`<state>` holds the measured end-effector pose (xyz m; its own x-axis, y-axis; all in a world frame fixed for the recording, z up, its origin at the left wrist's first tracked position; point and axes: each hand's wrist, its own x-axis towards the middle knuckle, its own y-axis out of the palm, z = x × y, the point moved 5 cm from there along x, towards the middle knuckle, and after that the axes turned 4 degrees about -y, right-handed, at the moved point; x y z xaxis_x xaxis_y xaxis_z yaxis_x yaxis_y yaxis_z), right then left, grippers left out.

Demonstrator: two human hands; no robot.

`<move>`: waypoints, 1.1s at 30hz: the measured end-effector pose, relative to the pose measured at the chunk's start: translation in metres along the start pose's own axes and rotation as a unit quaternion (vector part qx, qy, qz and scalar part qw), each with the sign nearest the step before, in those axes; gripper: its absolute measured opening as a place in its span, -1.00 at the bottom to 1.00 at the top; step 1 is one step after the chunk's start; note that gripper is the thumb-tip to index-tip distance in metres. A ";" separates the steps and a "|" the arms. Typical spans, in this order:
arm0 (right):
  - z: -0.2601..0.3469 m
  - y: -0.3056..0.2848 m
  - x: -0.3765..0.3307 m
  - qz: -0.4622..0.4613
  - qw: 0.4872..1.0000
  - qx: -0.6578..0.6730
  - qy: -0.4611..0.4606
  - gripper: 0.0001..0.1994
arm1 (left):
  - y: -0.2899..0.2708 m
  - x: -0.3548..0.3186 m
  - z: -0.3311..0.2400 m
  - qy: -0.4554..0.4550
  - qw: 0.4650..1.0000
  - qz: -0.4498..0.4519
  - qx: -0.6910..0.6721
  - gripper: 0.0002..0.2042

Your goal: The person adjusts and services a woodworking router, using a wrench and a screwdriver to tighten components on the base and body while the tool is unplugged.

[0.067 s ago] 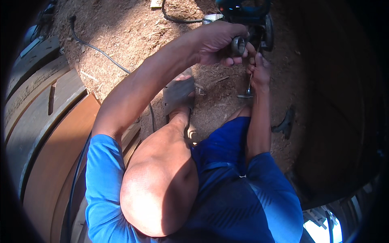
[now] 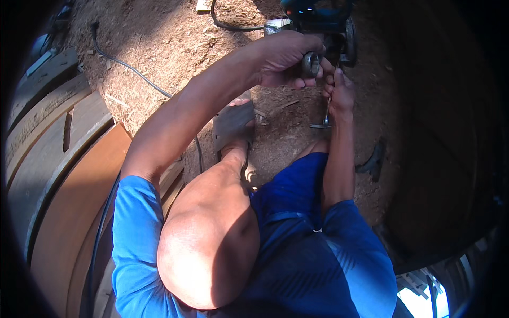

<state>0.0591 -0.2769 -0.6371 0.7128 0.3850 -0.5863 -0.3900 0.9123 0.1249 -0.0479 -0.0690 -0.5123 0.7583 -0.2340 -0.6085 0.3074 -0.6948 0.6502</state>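
Over the sawdust-strewn ground (image 2: 159, 37) we see a person in a blue shirt (image 2: 318, 265) and blue shorts crouching, one bare knee (image 2: 207, 249) filling the lower middle of the view. Both arms reach up to a teal power tool (image 2: 318, 13) that sits at the top edge, with a dark round wheel on its right side. The left hand (image 2: 286, 58) is curled shut around a grey metal ring (image 2: 311, 63) on the front of the tool, fingers wrapped over it and thumb below. Just beside it, the right hand (image 2: 340, 93) is pinched around the upper end of a thin metal key (image 2: 325, 117), whose shaft hangs down to a short crossbar just above the ground; its top end meets the tool close to the ring. A foot in a grey sandal (image 2: 233, 124) rests on the ground below the left hand. A black cable (image 2: 132, 71) snakes across the sawdust from the upper left. Curved wooden planks (image 2: 58, 159) lie at the left. A dark curved piece (image 2: 374, 159) lies on the ground right of the right forearm.
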 end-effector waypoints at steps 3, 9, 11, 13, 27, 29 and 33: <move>0.016 0.016 -0.009 -0.052 0.997 -0.061 0.013 -0.71 | 0.002 0.000 0.010 0.001 1.000 0.012 0.029 -0.66; 0.015 0.007 -0.005 -0.007 0.994 -0.083 -0.066 -0.85 | 0.011 0.002 0.031 -0.015 0.995 0.019 0.096 -0.65; 0.012 -0.002 0.000 -0.005 0.984 -0.139 -0.108 -0.85 | 0.009 0.000 0.024 -0.002 0.999 0.011 0.051 -0.65; 0.008 -0.003 0.000 -0.005 0.970 -0.195 -0.147 -0.84 | 0.004 -0.001 0.013 0.008 1.000 0.004 0.005 -0.65; -0.028 -0.028 0.039 0.024 0.986 -0.056 -0.156 -0.80 | -0.002 -0.006 -0.008 0.004 0.997 -0.005 -0.077 -0.62; -0.028 -0.031 0.042 0.037 0.987 -0.020 -0.154 -0.78 | -0.002 -0.007 -0.008 0.003 0.997 0.004 -0.081 -0.62; -0.018 -0.021 0.040 0.054 0.983 0.019 -0.177 -0.72 | 0.002 -0.012 -0.008 0.005 0.997 -0.019 -0.080 -0.64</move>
<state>0.0856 -0.2834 -0.6772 0.8292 0.4979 -0.2540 -0.4568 0.8655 0.2054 -0.0516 -0.0626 -0.5001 0.7499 -0.2014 -0.6301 0.4238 -0.5850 0.6915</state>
